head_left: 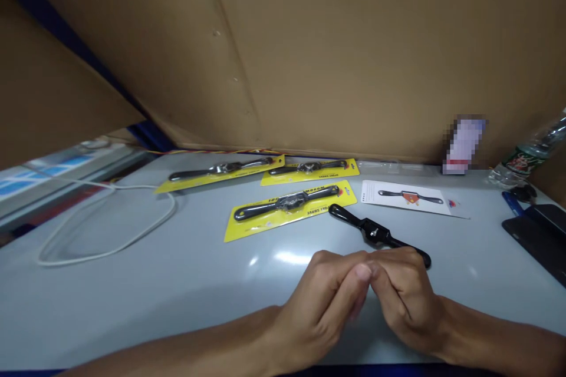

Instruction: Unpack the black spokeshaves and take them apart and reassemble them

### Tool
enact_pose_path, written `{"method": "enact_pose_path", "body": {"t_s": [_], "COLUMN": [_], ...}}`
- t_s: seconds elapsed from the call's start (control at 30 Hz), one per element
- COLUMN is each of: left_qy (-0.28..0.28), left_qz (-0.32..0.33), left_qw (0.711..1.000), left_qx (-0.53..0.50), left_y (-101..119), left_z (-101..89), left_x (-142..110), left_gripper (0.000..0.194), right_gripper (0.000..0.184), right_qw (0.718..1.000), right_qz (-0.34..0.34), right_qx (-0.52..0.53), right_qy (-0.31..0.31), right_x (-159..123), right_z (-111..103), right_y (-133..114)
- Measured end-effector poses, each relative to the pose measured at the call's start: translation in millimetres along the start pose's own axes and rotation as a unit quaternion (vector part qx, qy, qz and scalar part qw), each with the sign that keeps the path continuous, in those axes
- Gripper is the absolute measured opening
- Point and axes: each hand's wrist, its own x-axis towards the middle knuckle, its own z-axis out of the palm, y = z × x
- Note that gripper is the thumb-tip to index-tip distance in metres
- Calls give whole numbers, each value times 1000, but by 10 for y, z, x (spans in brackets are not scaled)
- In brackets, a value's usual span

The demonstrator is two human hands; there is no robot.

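My left hand (325, 300) and my right hand (407, 294) meet over the front of the table, fingers curled and thumbs touching. Whatever may be between the fingers is hidden from view. Just beyond them lies a bare black spokeshave (375, 231), its right handle passing close behind my right knuckles. A spokeshave on a yellow card (292, 203) rests to the left of it. Farther back are two more carded spokeshaves, one at the left (223, 169) and one in the middle (308, 168). A white card (404, 195) with a spokeshave picture lies behind the bare tool.
A white cable (128, 244) loops across the left of the grey table (177, 300). At the right stand a plastic bottle (519, 162) and a blurred upright phone-like object (464, 144), with a black object (535, 235) nearer. A brown board wall (331, 59) closes off the back.
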Motion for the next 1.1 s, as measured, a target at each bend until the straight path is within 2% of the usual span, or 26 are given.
{"method": "enact_pose_path", "body": {"t_s": [0.23, 0.43, 1.1], "left_qy": [12, 17, 24], "left_qz": [89, 92, 114], "left_qw": [995, 995, 992], "left_qx": [38, 41, 44], "left_y": [-76, -108, -120], "left_z": [0, 11, 8], "left_x": [-51, -56, -60], "left_gripper": [42, 37, 17], "right_gripper": [46, 46, 44], "right_qw": [999, 998, 998], "right_qz": [-18, -9, 9], "right_qx": [-36, -63, -46], "right_qy": [-1, -19, -41], "right_x": [-48, -72, -84], "right_z": [25, 18, 23], "right_y": [29, 71, 84]}}
